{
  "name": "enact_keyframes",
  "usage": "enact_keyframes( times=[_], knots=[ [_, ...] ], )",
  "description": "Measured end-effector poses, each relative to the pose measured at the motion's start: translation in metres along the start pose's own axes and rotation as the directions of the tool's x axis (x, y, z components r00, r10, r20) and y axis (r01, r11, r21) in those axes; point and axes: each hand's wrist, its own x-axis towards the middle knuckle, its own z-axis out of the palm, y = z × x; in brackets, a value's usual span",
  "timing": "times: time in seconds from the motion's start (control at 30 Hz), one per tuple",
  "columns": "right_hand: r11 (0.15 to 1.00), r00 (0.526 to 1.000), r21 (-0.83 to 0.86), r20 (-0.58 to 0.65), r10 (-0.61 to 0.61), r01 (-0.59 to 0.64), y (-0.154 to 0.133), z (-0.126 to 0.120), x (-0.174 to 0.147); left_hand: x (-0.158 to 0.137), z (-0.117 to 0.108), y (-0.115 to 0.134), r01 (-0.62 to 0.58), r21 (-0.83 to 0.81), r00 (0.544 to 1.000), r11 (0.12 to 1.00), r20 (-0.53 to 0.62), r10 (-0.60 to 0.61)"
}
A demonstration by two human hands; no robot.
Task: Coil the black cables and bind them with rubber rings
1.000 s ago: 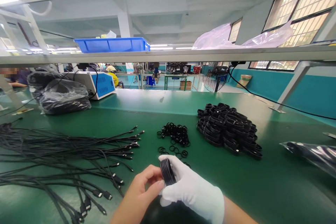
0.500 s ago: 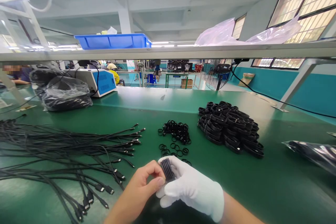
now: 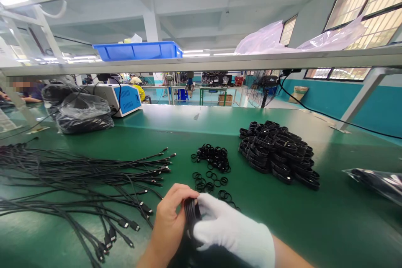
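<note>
Black coiled plastic-looking cable [image 3: 191, 213] is sitting at six o'clock, bare left hand [image 3: 171, 214] and white fabric-gloved right hand [image 3: 226, 228] grasping it; probably light and springy, it is needing gentle pressure around its middle

A blue tray [image 3: 138, 52] and translucent pinkish plastic [image 3: 260, 41] sit on the long shelf [image 3: 204, 64] above the green workbench [image 3: 169, 122]. A white machine with a blue vented side [image 3: 130, 100] stands toward the bench's back left. Beyond the bench are a black fan [image 3: 269, 81] and a cardboard box [image 3: 225, 99], with barred windows [image 3: 347, 10] at right.
</note>
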Motion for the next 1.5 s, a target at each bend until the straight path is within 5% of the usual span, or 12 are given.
enact_keyframes(
  times=[0.2, 0.47, 0.73, 0.9, 1.1, 1.4, 1.5],
  knots=[
    [0.934, 0.965, -0.338, -0.182, -0.187, 0.117, -0.033, -0.011, -0.022, 0.001, -0.004, -0.007, 0.092, -0.155, 0.994, 0.984, -0.039, -0.099],
    [0.702, 0.948, -0.711, -0.196, -0.252, 0.039, -0.006, 0.012, -0.015, -0.002, 0.001, 0.001, 0.065, -0.117, 0.995, 0.991, -0.065, -0.073],
    [0.474, 0.882, -0.837, 0.019, -0.472, 0.272, 0.005, 0.005, -0.011, -0.006, 0.004, 0.000, -0.036, -0.028, 0.995, 0.999, -0.092, 0.033],
    [0.602, 0.913, -0.784, -0.119, -0.389, 0.154, 0.004, 0.008, -0.013, -0.005, 0.002, 0.001, -0.057, -0.015, 0.996, 0.998, -0.069, 0.056],
    [0.721, 0.922, -0.677, -0.168, -0.348, 0.149, 0.004, 0.008, -0.016, -0.005, 0.001, -0.003, -0.080, 0.001, 0.995, 0.997, -0.054, 0.080],
    [0.721, 0.929, -0.678, -0.159, -0.334, 0.143, 0.007, 0.009, -0.014, -0.006, 0.002, -0.003, -0.098, 0.046, 0.993, 0.994, -0.060, 0.101],
    [0.769, 0.925, -0.635, -0.239, -0.294, 0.080, 0.003, 0.008, -0.013, -0.007, 0.002, -0.003, -0.100, 0.071, 0.991, 0.992, -0.086, 0.106]
  ],
)
